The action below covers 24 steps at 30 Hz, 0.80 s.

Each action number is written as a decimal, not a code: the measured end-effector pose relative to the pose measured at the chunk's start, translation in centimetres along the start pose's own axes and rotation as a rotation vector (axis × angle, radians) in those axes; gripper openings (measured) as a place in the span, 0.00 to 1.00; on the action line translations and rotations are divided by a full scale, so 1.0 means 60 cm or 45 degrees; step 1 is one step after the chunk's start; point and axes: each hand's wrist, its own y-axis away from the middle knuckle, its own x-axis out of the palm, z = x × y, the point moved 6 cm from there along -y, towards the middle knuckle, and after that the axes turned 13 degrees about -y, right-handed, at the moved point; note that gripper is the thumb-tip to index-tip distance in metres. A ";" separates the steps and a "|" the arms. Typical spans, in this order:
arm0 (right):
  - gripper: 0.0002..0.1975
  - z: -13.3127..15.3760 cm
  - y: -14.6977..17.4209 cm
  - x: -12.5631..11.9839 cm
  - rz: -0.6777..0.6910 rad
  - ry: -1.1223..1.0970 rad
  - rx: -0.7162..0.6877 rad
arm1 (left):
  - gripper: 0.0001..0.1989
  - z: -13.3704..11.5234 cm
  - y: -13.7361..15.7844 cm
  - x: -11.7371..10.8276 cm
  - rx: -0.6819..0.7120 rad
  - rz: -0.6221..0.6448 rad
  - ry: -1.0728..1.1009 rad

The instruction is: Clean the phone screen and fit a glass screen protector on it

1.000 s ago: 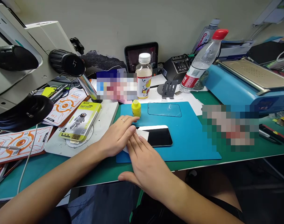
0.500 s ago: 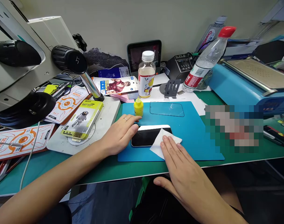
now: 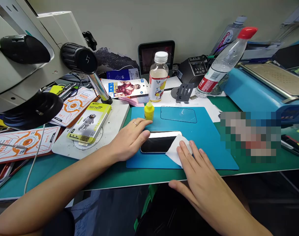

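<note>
A phone with a dark screen and a white edge lies on the blue mat. My left hand rests at its left end, fingers stretched out and the thumb against the phone's edge. A white wipe covers the phone's right end. My right hand presses this wipe with flat, slightly spread fingers, the thumb sticking out to the side. Just beyond my left fingertips stands a small yellow bottle. Behind the phone lies a clear screen protector with a black border.
At left, a microscope overhangs boxed screens and a battery pack. A drink bottle, a black phone stand and a tilted water bottle stand behind. A blue machine and a pixelated patch are right.
My right hand has slid the wipe a little rightward along the phone, baring more of the screen, and its fingers have spread slightly. My left hand stays at the phone's left end.
</note>
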 end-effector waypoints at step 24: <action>0.58 0.125 -0.156 0.059 0.164 -0.348 0.042 | 0.43 0.007 0.004 -0.002 -0.003 -0.091 0.190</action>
